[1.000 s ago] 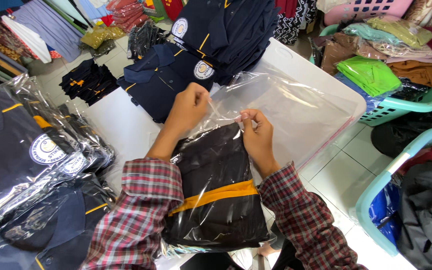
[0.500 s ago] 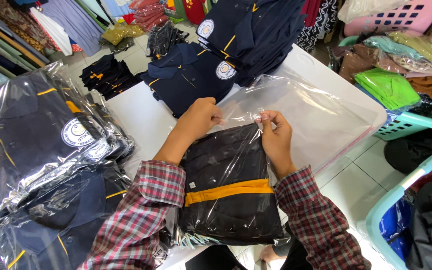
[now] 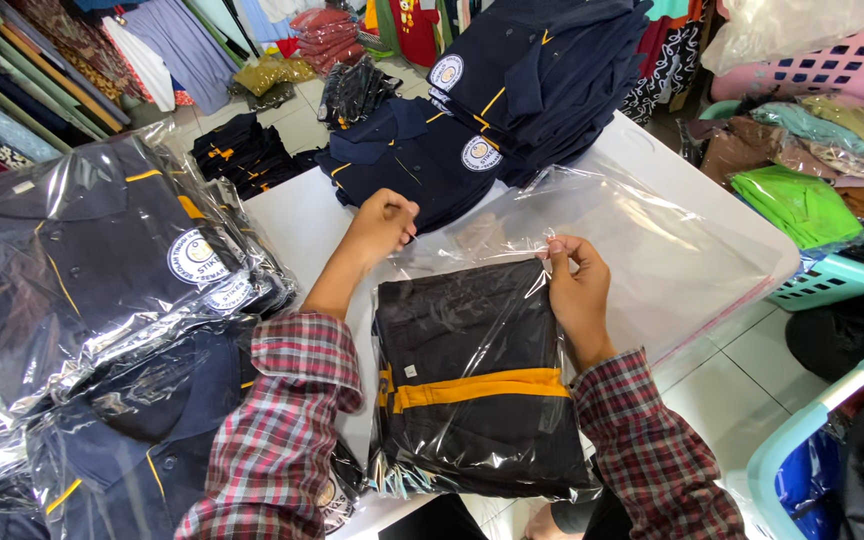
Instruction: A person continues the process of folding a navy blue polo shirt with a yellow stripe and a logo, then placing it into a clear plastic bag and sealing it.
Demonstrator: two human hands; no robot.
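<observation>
Left hand and right hand, fingers pinched on clear plastic bag holding folded black garment, on white surface.

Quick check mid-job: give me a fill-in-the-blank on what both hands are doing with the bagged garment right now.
1. The dark folded garment lies inside a clear ____ bag.
2. The stripe across the garment is ____.
3. The left hand and right hand grip the bag at its ____ end.
4. The basket with the green cloth is on the person's ____ side.

Missing words: plastic; yellow; open; right
</observation>
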